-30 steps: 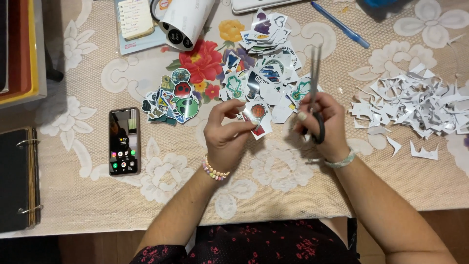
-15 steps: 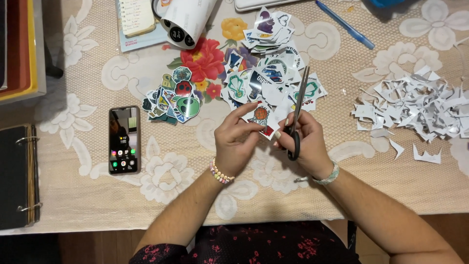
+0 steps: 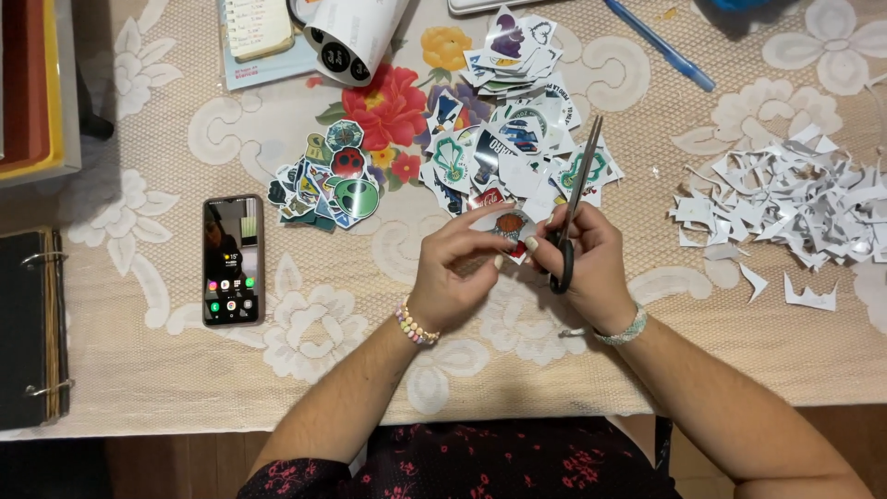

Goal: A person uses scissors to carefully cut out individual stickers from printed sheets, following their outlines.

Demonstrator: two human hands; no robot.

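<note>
- Left hand (image 3: 455, 268) pinches a small sticker (image 3: 506, 227) at frame centre, its lower edge hidden by fingers.
- Right hand (image 3: 591, 263) is clamped on black scissors (image 3: 573, 208); handles mostly hidden.

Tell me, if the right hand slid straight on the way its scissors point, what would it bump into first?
Probably the loose pile of uncut stickers just beyond the scissors held in the right hand; the blade tips already seem to overlap its near edge, though height is unclear.

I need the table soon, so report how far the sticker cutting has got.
Done: a small pile of trimmed stickers and a heap of white paper offcuts. In hand: the left hand holds one sticker while the right hand holds the scissors. Left: the larger pile of white-edged stickers, apparently untrimmed.
</note>
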